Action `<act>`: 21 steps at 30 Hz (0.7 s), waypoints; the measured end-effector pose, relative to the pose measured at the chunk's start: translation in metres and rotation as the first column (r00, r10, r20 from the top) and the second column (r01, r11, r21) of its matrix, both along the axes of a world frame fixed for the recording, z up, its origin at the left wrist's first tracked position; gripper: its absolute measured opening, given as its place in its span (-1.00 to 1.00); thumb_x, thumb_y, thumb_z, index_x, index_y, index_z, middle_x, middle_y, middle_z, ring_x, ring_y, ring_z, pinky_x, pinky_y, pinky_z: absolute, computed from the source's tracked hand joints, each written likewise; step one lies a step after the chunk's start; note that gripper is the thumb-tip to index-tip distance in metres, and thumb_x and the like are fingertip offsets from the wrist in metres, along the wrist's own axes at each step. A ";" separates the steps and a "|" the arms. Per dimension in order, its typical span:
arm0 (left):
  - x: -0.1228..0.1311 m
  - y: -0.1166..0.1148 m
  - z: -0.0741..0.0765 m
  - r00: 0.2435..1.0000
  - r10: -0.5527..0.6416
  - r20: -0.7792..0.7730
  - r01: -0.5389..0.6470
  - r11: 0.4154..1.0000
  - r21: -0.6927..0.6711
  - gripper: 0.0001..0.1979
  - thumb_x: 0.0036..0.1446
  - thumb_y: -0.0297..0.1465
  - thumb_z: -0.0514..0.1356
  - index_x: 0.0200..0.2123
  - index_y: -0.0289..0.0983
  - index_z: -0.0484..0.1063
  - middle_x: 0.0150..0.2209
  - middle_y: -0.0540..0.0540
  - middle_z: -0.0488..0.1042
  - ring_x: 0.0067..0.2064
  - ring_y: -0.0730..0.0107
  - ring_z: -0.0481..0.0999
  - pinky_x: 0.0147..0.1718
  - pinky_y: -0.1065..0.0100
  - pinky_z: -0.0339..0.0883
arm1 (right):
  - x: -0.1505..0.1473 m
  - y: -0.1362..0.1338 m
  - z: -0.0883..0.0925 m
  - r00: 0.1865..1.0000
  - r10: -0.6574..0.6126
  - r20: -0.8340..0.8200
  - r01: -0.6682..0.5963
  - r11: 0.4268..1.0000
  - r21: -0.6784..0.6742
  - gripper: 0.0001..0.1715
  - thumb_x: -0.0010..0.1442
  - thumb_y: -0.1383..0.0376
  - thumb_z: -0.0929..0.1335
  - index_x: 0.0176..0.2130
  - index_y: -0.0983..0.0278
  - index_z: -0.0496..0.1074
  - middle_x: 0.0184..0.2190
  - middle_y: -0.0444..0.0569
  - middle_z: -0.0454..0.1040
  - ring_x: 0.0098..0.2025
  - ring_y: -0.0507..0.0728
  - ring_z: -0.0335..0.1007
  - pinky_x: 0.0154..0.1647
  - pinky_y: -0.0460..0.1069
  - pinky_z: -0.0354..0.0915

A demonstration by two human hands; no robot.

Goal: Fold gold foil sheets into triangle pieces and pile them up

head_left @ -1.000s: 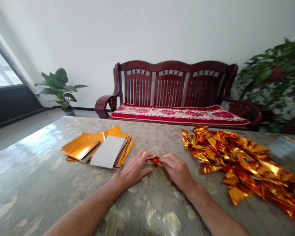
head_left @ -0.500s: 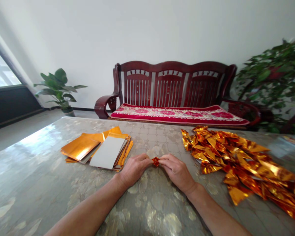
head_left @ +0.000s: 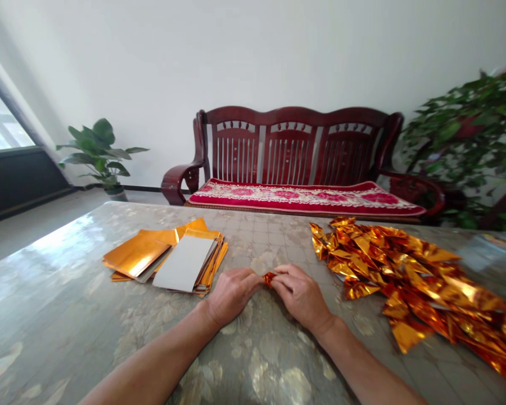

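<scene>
Between my hands is a small folded piece of orange-gold foil paper [head_left: 269, 278], mostly covered by fingers. My left hand [head_left: 235, 292] pinches its left side, and my right hand [head_left: 298, 293] pinches its right side. Both hands are closed, just above the patterned tabletop [head_left: 253, 349]. Left of them lies a loose stack of flat foil sheets [head_left: 139, 251], gold on one face; a grey-white back [head_left: 184, 263] faces up on top. To the right spreads a large heap of folded gold foil pieces [head_left: 388, 264].
Beyond the table stands a dark red wooden bench [head_left: 290, 146] with a red floral cushion [head_left: 295, 196]. A potted plant [head_left: 103, 149] is on the floor at the left, and leafy plants [head_left: 468, 124] stand at the right. A clear plastic bag [head_left: 491, 253] lies at the table's right.
My right fingers have shifted slightly left over the foil piece, so less of it shows. Both hands keep their pinch on it.
</scene>
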State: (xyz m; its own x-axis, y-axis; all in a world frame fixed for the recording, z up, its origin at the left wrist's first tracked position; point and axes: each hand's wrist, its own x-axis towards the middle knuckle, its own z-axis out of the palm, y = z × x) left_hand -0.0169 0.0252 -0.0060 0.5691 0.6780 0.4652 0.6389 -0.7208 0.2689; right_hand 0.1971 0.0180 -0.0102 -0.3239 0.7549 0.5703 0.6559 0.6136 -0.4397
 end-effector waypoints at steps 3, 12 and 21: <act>0.007 -0.006 -0.002 0.999 0.028 -0.040 -0.027 0.999 0.032 -0.73 0.39 -0.32 0.00 -0.21 -0.21 0.49 -0.39 -0.03 0.53 -0.33 0.43 0.51 -0.29 0.44 0.30 | -0.004 -0.003 0.001 0.996 -0.091 0.017 0.091 0.996 -0.013 -0.82 0.23 0.33 0.37 -0.37 0.18 0.57 -0.16 0.00 0.55 -0.11 0.15 0.48 -0.08 0.03 0.39; 0.021 0.002 -0.005 0.978 0.209 0.021 -0.196 0.942 -0.273 -0.80 0.19 -0.54 0.10 -0.17 -0.18 0.42 -0.22 0.00 0.50 -0.23 0.39 0.50 -0.30 0.44 0.26 | -0.008 -0.002 -0.004 0.988 -0.149 0.026 0.151 0.985 -0.084 -0.82 0.15 0.41 0.39 -0.38 0.17 0.60 -0.23 -0.04 0.56 -0.14 0.15 0.46 -0.08 0.03 0.38; 0.024 0.006 -0.007 0.976 0.207 -0.067 -0.216 0.956 -0.199 -0.89 0.21 -0.50 0.11 -0.28 -0.19 0.40 -0.26 -0.01 0.47 -0.19 0.34 0.47 -0.26 0.41 0.23 | -0.010 0.004 -0.006 0.977 -0.215 0.001 0.214 0.973 -0.092 -0.77 0.11 0.43 0.40 -0.44 0.14 0.61 -0.24 -0.05 0.58 -0.14 0.16 0.45 -0.08 0.07 0.37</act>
